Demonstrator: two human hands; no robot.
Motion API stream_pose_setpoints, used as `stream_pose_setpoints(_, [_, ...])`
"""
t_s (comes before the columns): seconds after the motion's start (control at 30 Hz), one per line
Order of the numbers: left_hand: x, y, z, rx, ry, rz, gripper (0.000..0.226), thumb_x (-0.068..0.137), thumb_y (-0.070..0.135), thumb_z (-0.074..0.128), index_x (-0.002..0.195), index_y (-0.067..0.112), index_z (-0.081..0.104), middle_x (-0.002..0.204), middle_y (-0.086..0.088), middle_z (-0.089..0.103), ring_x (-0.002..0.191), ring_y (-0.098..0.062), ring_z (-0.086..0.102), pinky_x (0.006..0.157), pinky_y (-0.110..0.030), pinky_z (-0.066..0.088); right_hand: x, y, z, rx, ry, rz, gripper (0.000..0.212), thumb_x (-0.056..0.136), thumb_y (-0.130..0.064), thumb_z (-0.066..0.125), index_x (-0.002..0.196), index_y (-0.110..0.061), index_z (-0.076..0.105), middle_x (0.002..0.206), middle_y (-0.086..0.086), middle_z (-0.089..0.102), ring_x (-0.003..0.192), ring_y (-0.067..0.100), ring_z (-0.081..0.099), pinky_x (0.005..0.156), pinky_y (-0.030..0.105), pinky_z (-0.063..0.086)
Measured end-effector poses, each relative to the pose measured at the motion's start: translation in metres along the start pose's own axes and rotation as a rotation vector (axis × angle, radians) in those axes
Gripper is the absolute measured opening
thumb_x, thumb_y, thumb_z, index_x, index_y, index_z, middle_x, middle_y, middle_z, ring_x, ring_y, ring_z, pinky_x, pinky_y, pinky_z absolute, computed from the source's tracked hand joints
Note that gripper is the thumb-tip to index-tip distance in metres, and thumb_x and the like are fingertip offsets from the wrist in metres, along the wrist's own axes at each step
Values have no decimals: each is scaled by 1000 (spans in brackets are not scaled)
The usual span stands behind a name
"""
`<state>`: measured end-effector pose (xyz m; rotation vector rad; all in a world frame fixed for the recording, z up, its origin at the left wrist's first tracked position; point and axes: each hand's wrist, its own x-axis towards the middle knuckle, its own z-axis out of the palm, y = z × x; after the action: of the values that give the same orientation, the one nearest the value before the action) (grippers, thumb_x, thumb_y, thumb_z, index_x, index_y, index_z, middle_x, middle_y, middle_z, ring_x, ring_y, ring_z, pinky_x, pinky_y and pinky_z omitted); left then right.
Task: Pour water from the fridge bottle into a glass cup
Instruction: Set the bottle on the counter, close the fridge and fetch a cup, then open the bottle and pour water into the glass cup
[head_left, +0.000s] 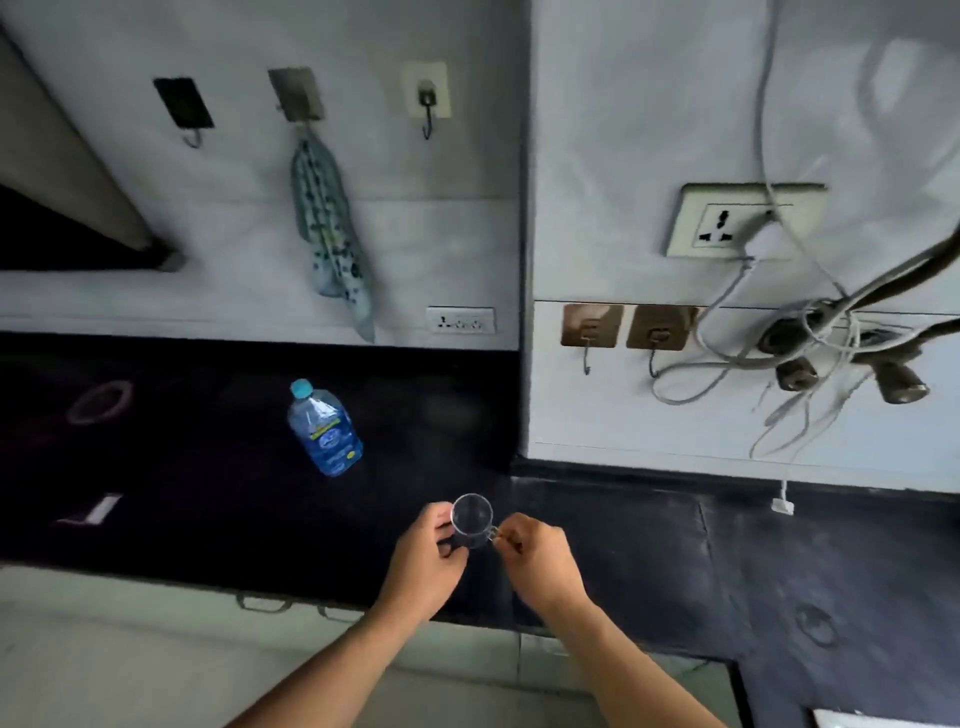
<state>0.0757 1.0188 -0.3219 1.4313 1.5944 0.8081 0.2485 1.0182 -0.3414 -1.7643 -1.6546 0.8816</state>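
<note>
Cup: a small clear glass cup with a handle (471, 515) stands upright on the dark worktop (208, 493), near its front edge, mouth up toward the camera.
Left grip: the left hand (423, 558) is curled around the cup's left wall, fingers closed against the glass.
Right grip: the right hand (540, 558) pinches the handle on the cup's right side, thumb and fingertips together on it.
Bottle: a clear plastic water bottle with a pale blue cap and blue label (323, 427) stands on the worktop behind and left of the cup, well apart from both hands; cap on, long axis upright, cap leaning toward the wall in this wide view.
Hard to make out: the cup's lower part is hidden by the left fingers; whether it holds water cannot be told; the label text is blurred.
Surroundings: a patterned cloth (332, 234) hangs from a wall hook above the bottle; a white wall socket (745, 221) with tangled cables (810, 338) sits to the right.
</note>
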Motion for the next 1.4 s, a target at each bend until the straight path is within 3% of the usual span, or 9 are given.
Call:
stream_pose_setpoints(0.13, [3,-41,-76,-26,65,27,53,80,-9,67,110,33,54,111,21,64,104,20,57,82,-11,52,13,-58,69,-47,-46,-67,12,88,-18,68,78,-17,61,63,-10,59,59,14,57,52,21,41])
stream_pose_setpoints(0.27, [10,-87,-150,-23,92,14,50,80,-7,67,115,28,57,116,16,66,112,8,59,89,-24,55,24,-115,135,-80,-78,-96,9,87,-15,68,80,-13,65,70,-4,65,65,18,61,62,31,48])
stream_pose_setpoints(0.53, [36,-159,-242,32,79,-31,51,80,-2,70,124,22,56,121,11,64,114,0,59,90,-25,54,52,-177,229,-138,-165,-88,9,89,-13,67,81,-8,65,74,4,67,68,22,61,65,33,49])
stream_pose_setpoints(0.67, [56,-184,-256,27,54,-60,51,80,-3,70,121,22,56,120,12,64,114,2,59,85,-10,47,70,-183,258,-184,-212,-52,11,90,-15,64,82,-8,64,75,6,68,69,25,62,65,34,49])
stream_pose_setpoints(0.87, [83,-213,-258,32,7,-120,53,81,-2,71,126,21,53,128,8,60,122,-1,53,96,-24,50,99,-174,287,-201,-249,33,10,92,-19,65,85,-11,67,80,5,70,71,22,61,61,26,42])
stream_pose_setpoints(1.1, [102,-229,-247,53,-12,-171,55,80,-1,71,127,21,52,132,5,60,126,-7,54,100,-35,52,115,-158,303,-177,-243,82,10,90,-17,67,83,-10,67,77,6,70,72,26,64,62,27,43])
stream_pose_setpoints(1.4, [106,-238,-241,63,-22,-217,60,82,1,70,133,22,49,136,3,56,130,-9,51,101,-41,52,125,-149,312,-222,-280,81,12,93,-19,65,91,-8,67,82,8,72,76,29,66,69,39,53])
